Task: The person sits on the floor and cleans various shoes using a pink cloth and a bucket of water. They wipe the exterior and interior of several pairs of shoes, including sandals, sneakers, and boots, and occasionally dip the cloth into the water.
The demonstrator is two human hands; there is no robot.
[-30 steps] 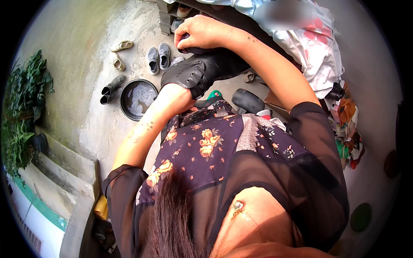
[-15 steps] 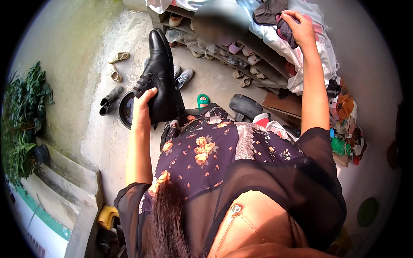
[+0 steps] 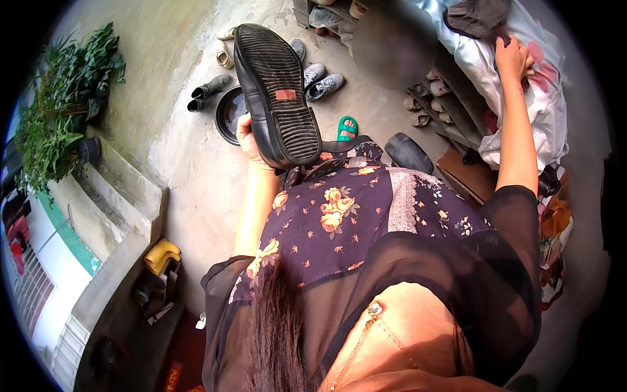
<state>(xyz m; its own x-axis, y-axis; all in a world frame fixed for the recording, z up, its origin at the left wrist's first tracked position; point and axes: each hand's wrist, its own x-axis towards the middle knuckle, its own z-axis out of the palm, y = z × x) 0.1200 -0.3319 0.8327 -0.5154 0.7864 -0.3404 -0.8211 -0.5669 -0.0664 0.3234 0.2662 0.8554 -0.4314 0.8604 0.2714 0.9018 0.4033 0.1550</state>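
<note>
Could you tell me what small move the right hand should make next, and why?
Probably close the right hand on the dark cloth it reaches toward on the white bundle: the left hand already holds the black shoe sole-up.

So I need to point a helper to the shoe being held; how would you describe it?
Start at the round dark basin on the concrete floor; just right of it the left hand holds up a black shoe. Unlike the grey sneakers lying beyond it, its ribbed sole faces the camera, with a small red patch.

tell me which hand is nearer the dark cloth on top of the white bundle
Right. The right hand reaches up just below the dark cloth; the left hand is far across, holding the black shoe.
</note>
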